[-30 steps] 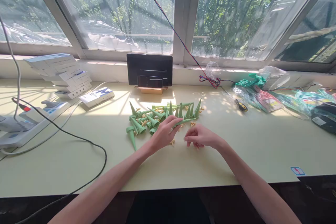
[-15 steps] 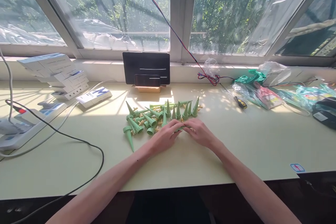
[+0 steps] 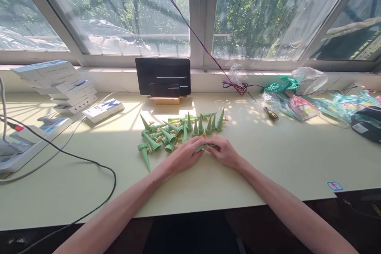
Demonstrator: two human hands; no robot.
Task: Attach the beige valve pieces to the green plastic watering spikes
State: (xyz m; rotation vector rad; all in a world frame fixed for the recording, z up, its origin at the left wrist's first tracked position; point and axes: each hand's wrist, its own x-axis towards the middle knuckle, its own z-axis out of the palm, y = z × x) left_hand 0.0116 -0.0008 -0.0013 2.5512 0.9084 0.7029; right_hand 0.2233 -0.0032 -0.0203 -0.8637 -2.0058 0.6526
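My left hand (image 3: 188,153) and my right hand (image 3: 222,151) meet just in front of a group of green plastic plant watering spikes. Between their closed fingers lies one green watering spike (image 3: 205,146), mostly covered by the fingers, with both hands on it. Behind the hands, several spikes stand point up in a loose row, among them a tall spike (image 3: 220,120) at the right end. To the left, others lie in a jumbled heap, some showing tan valve pegs. One spike (image 3: 144,156) lies apart at the heap's near left, pointing towards me.
A tablet (image 3: 162,76) and a phone (image 3: 164,90) lean on a wooden stand (image 3: 167,101) at the back. White boxes (image 3: 67,83), a power strip (image 3: 32,143) and a black cable (image 3: 98,162) occupy the left. A screwdriver (image 3: 271,114) and bagged items (image 3: 303,105) lie right.
The view has shifted slightly. Both hands stay together on the spike, and my right hand's fingers have shifted a little around it. The other spikes stay where they were.
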